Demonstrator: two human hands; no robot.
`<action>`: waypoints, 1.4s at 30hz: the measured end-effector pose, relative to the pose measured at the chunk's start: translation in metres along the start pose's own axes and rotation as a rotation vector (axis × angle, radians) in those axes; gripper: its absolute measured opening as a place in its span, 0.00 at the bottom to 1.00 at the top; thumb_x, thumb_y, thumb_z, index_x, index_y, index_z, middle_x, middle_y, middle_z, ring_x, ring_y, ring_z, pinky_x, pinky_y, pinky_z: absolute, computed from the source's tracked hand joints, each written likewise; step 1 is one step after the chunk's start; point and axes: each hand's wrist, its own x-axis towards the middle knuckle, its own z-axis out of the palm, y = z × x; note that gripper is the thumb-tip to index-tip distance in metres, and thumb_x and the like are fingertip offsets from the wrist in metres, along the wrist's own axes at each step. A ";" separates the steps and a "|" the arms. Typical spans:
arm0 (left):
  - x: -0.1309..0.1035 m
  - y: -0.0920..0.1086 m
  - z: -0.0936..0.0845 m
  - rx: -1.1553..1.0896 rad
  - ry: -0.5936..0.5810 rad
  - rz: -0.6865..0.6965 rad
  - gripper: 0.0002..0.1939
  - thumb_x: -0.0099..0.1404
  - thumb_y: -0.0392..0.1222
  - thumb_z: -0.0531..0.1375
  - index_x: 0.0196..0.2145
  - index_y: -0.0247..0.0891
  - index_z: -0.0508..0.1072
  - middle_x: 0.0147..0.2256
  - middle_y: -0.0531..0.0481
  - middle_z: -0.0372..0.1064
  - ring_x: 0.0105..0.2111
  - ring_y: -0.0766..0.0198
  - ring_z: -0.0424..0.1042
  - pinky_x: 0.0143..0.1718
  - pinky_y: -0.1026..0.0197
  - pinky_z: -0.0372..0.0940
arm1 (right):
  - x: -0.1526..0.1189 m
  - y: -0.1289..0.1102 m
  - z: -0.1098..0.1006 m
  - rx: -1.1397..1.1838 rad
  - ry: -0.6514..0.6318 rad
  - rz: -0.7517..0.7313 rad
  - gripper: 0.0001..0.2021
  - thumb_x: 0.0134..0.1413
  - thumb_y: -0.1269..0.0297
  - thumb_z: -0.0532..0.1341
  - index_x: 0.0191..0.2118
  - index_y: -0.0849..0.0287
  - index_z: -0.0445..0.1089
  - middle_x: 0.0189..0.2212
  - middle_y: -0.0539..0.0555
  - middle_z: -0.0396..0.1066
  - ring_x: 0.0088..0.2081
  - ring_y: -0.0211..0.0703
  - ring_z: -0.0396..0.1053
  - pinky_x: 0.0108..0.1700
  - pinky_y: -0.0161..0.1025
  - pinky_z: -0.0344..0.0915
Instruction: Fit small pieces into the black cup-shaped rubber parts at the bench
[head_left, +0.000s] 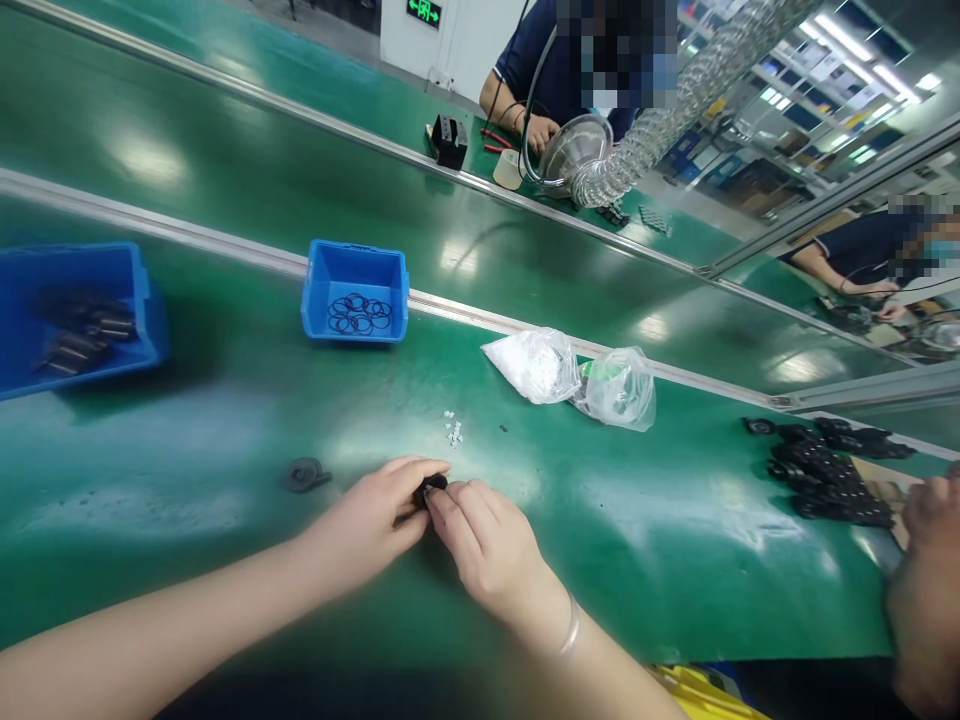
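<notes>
Bare forearms [225,605] reach over the green worktable [675,590]; the left hand [375,512] grips a small black part [430,487], the right hand [487,535] pinching its edge. It seems unfinished; white pieces [455,433] and binned black O-rings [360,316] look unused.

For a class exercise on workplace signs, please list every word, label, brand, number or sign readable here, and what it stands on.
No words, brands or numbers are readable.
Green sign on the white wall: a running figure and arrows, no legible words.
Green patch at the right-hand bag: too blurred to read.
Held black part: no legible marking.
</notes>
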 end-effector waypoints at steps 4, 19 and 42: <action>-0.001 0.001 0.000 0.057 0.011 0.023 0.24 0.60 0.31 0.53 0.54 0.43 0.65 0.54 0.45 0.65 0.50 0.55 0.69 0.53 0.52 0.65 | 0.001 -0.002 -0.004 -0.041 -0.042 -0.009 0.08 0.61 0.76 0.54 0.35 0.66 0.70 0.25 0.55 0.65 0.28 0.44 0.62 0.27 0.42 0.59; 0.000 0.003 0.001 -0.229 -0.049 -0.129 0.20 0.63 0.44 0.57 0.53 0.45 0.66 0.55 0.47 0.65 0.50 0.56 0.71 0.55 0.57 0.65 | -0.016 0.052 -0.002 0.323 0.166 0.507 0.06 0.62 0.71 0.55 0.41 0.59 0.68 0.34 0.54 0.69 0.36 0.40 0.68 0.39 0.39 0.68; 0.007 -0.002 0.002 -0.273 -0.041 -0.148 0.21 0.60 0.41 0.58 0.52 0.40 0.67 0.45 0.47 0.74 0.37 0.59 0.75 0.41 0.59 0.68 | 0.002 0.013 0.007 0.724 0.057 0.487 0.04 0.60 0.70 0.58 0.37 0.58 0.70 0.32 0.52 0.69 0.34 0.38 0.68 0.35 0.35 0.68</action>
